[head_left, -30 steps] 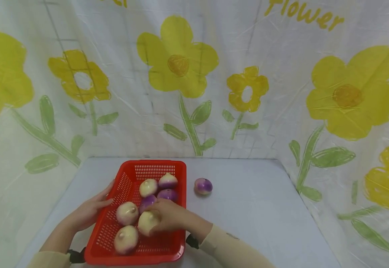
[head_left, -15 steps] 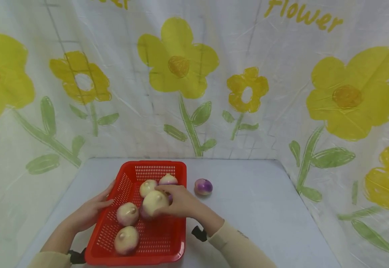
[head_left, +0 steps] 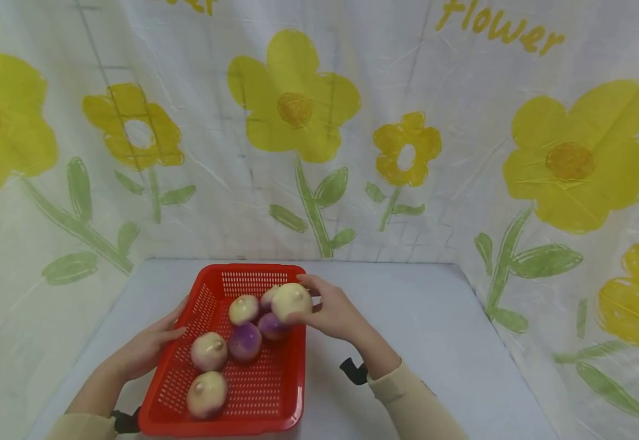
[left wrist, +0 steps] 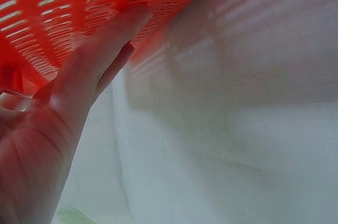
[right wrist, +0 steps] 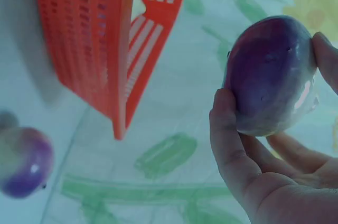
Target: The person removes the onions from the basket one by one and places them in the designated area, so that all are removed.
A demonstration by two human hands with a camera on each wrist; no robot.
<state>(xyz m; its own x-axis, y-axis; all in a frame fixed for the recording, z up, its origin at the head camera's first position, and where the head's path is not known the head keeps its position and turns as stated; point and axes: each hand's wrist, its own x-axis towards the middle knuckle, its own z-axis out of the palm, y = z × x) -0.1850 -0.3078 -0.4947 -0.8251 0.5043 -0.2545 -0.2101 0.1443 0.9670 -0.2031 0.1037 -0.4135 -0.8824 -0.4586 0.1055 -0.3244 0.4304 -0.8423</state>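
Fingers of left hand lie straight, unclenched, against left wall of red basket | six purple-and-white turnips sit inside | another turnip over right rim, pinched by right hand

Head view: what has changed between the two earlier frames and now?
The right hand, keeping its grip, has carried the pale-topped turnip up and rightward toward the right rim of the red basket, now hiding the loose turnip from the head camera. Unchanged: the left hand on the basket's left side, the basket and the six turnips inside.
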